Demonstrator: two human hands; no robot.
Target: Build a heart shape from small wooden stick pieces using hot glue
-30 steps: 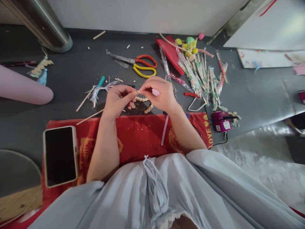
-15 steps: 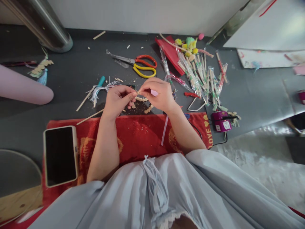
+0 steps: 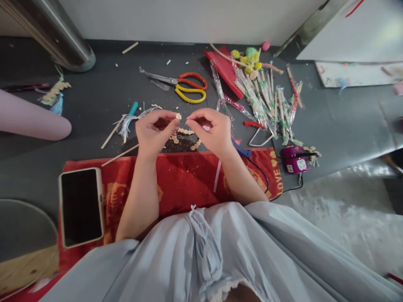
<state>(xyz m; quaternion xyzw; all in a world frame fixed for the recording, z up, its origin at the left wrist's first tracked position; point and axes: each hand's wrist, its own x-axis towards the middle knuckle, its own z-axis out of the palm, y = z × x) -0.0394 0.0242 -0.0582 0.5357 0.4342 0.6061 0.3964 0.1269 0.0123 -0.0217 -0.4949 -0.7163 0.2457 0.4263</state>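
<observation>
Between thumb and forefinger, my left hand [image 3: 154, 130] pinches a small pale wooden-looking piece [image 3: 178, 117]. Across a narrow gap, my right hand [image 3: 212, 128] is closed in a pinch; whether anything sits in its fingertips is too small to make out. Below the hands, strips of bumpy pale pieces [image 3: 185, 131] lie among crumbs on the dark table. A blue-handled tool [image 3: 242, 149] with a cord lies partly hidden beside my right wrist. A translucent stick [image 3: 217, 176] rests on the red towel [image 3: 185, 184] between my forearms.
Scissors [image 3: 190, 88] with red and yellow handles lie beyond the hands. Wrapped sticks [image 3: 261, 98] are heaped at right, near a purple box [image 3: 294, 159] with a cord. A phone [image 3: 81, 207] lies on the towel at left. White threads [image 3: 129, 121] and thin sticks lie left of my hands.
My hands have moved apart from touching fingertips. The small pale piece now shows in my left fingertips. More of the blue-handled tool has come into sight by my right wrist.
</observation>
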